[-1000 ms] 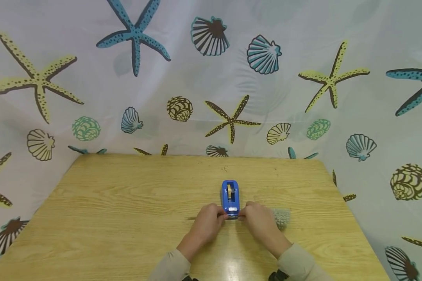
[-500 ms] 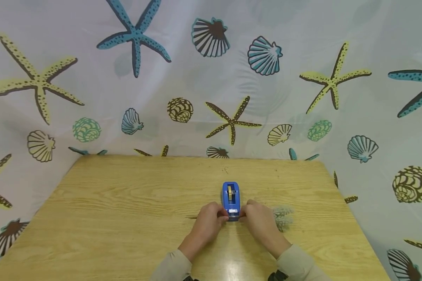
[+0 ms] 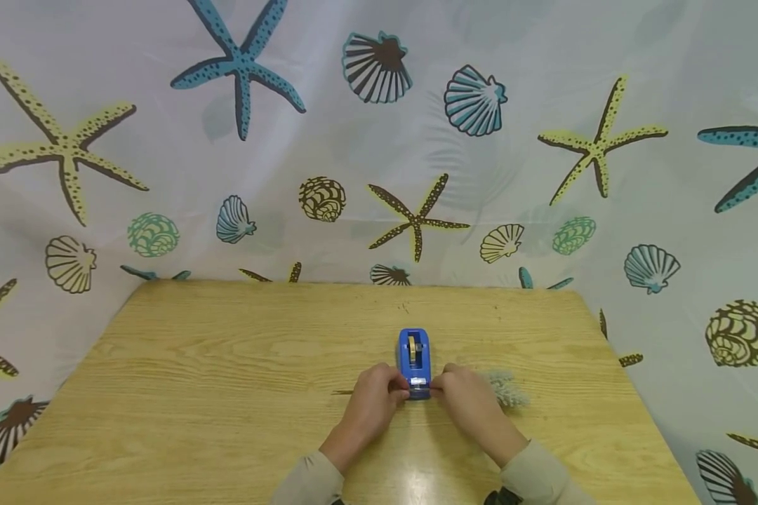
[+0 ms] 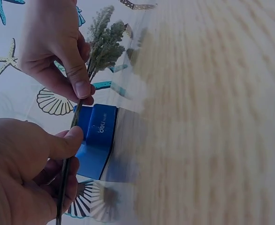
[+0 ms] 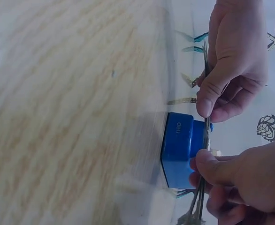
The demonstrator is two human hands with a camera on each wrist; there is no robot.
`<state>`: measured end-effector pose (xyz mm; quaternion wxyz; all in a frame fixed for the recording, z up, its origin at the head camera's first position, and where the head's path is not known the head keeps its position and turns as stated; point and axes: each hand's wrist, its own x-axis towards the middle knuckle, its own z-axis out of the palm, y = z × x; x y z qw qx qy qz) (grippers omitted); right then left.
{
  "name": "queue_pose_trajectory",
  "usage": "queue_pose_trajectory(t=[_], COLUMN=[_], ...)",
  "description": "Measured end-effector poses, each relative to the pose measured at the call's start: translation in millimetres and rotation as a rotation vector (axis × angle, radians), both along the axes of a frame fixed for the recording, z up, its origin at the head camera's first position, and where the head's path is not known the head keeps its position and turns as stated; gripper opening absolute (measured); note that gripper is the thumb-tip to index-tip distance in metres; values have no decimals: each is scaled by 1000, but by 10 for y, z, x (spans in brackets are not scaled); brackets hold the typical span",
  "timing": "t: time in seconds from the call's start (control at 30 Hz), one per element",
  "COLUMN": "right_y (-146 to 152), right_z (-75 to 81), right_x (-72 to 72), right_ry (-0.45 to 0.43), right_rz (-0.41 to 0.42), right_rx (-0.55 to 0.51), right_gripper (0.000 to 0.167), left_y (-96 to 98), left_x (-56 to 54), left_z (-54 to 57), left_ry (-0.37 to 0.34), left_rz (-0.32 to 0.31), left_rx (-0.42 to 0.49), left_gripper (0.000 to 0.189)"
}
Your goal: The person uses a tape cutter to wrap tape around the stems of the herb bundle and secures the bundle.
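Note:
Both hands pinch a bundle of thin flower stems (image 4: 64,185) held sideways in front of a blue tape dispenser (image 3: 410,370). My left hand (image 3: 371,400) grips the bundle near its bare ends, which stick out to the left. On the other side, my right hand (image 3: 471,401) pinches it closer to the pale grey-green flower heads (image 4: 105,43), which fan out beyond that hand. Between the two hands a short part of the stems looks pale and shiny in the right wrist view. A roll of tape (image 3: 412,348) sits in the dispenser. My fingers partly hide the stems.
The wooden table (image 3: 240,365) reaches back to a white curtain (image 3: 328,140) printed with starfish and shells. This curtain also runs along the left and right sides of the table.
The flower heads have turned and now spread toward the lower right, looking paler than before. Both hands stay in nearly the same spot, still pinching the stems by the dispenser.

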<state>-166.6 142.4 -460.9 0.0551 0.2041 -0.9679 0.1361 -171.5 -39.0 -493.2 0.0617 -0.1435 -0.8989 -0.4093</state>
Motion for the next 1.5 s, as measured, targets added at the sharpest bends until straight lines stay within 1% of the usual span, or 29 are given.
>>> queue_pose_trajectory(t=[0.13,0.27,0.33,0.43,0.57,0.63,0.77,0.87,0.93,1.03,1.13,1.2,1.27,1.3,1.37,1.43,1.5], right_y=[21,30,29,23,12,2,-20,-29,-31,-44,-71,-91,-104,-107,-106,-104,-106], right_z=[-17,-26,-29,-26,-38,-55,-87,-111,-127,-130,-110,-95,-77,-66,-54,-39,-32], right_x=[-20,-35,-37,-40,-60,-80,-104,-100,-93,-87,-93,-102,-108,-110,-115,-119,-128], right_ry=[32,28,1,-63,-196,-247,-287,-304,-322,-323,-320,-320,-328,-334,-337,-336,-336], right_rz=[-15,-39,-50,-58,-58,-63,-85,-108,-132,-157,-168,-169,-179,-187,-200,-206,-202], right_rx=[-16,-32,-50,-91,-182,-232,-299,-321,-328,-340,-349,-351,-338,-332,-313,-293,-286], right_gripper=[5,4,4,5,16,22,27,27,27,29,33,34,35,36,36,36,35], left_y=[-8,-21,-24,-27,-34,-41,-57,-70,-82,-123,-201,-256,-290,-299,-298,-291,-290], left_x=[5,1,-4,-12,-19,-24,-44,-67,-86,-130,-209,-283,-360,-402,-486,-570,-654], left_z=[35,73,83,82,65,60,46,33,33,50,104,156,222,250,306,344,360], left_ry=[-49,-112,-126,-115,-103,-106,-111,-114,-134,-187,-246,-275,-290,-291,-275,-248,-228], left_rz=[-6,-24,-29,-33,-29,-26,-29,-56,-81,-130,-178,-194,-192,-196,-219,-272,-345], left_rx=[-1,-19,-27,-23,-16,-9,1,-6,-12,-36,-72,-99,-125,-144,-193,-243,-281], left_gripper=[6,10,10,8,8,7,6,6,6,7,7,7,16,25,49,72,89])
